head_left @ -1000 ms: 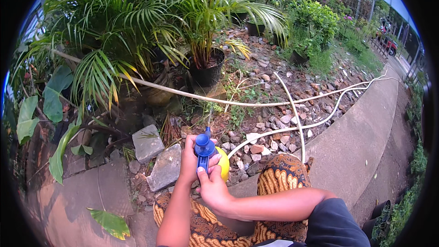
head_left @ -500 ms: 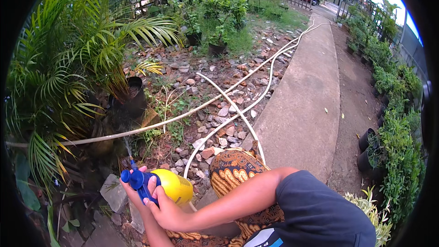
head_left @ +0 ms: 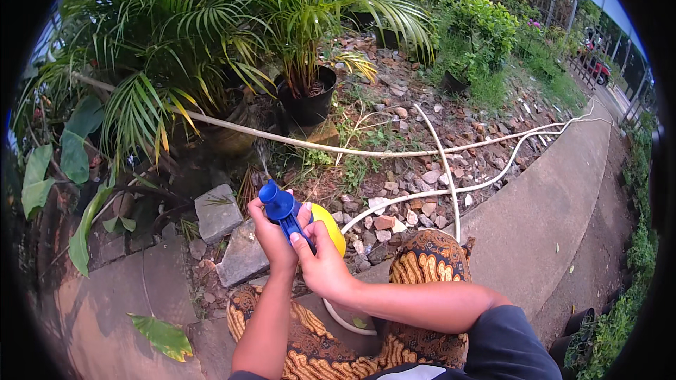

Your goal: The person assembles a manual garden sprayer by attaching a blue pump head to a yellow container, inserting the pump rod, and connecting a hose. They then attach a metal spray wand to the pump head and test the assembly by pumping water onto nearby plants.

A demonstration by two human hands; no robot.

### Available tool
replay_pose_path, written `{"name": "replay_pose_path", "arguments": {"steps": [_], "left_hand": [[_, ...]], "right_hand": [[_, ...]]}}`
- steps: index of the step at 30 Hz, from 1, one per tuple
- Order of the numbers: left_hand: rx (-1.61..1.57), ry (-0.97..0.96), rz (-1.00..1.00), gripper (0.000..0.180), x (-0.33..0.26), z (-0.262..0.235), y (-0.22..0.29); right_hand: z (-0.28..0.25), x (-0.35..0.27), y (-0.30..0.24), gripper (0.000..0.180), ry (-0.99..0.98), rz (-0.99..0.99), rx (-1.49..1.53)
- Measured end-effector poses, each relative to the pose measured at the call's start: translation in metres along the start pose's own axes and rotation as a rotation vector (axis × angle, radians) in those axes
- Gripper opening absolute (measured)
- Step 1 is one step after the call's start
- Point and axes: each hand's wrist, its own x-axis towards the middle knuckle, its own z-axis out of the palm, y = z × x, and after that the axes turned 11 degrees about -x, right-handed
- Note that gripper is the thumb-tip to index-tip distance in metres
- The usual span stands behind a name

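Observation:
A pump spray bottle with a blue head (head_left: 279,204) and a yellow body (head_left: 329,229) is held between my two hands above my lap. My left hand (head_left: 273,239) wraps the blue head from the left side. My right hand (head_left: 325,267) is closed around the blue handle, its thumb and fingers near the lever. A thin spray of water (head_left: 263,156) shows just beyond the nozzle, toward the palm's black pot (head_left: 308,102). The sprayer hides part of each hand's fingers.
Pale hoses (head_left: 338,149) cross over broken stones (head_left: 422,179). Palm fronds (head_left: 141,119) crowd the left. Grey stone blocks (head_left: 218,212) lie beside my left forearm. A concrete path (head_left: 524,225) runs up the right, with green shrubs (head_left: 627,302) along its far side.
My view has swung left, so the scene sits farther right and more of the palm and paving shows. Both hands keep hold of the sprayer, which has tilted slightly.

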Motion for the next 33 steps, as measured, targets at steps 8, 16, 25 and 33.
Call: {"name": "replay_pose_path", "arguments": {"steps": [8,16,25,33], "left_hand": [[0.088,0.108,0.058,0.058,0.005,-0.010,0.006],[0.142,0.060,0.007,0.059,0.007,-0.012,0.001],[0.115,-0.036,0.149,0.062,0.011,-0.018,0.009],[0.234,0.049,0.054,0.066,0.011,-0.016,0.015]], "right_hand": [[-0.003,0.004,-0.002,0.017,-0.149,-0.021,-0.006],[0.001,0.006,0.003,0.018,-0.137,0.052,0.024],[0.004,-0.004,0.000,0.022,-0.094,-0.039,0.093],[-0.006,0.002,-0.014,0.020,-0.188,0.136,0.127]]}}
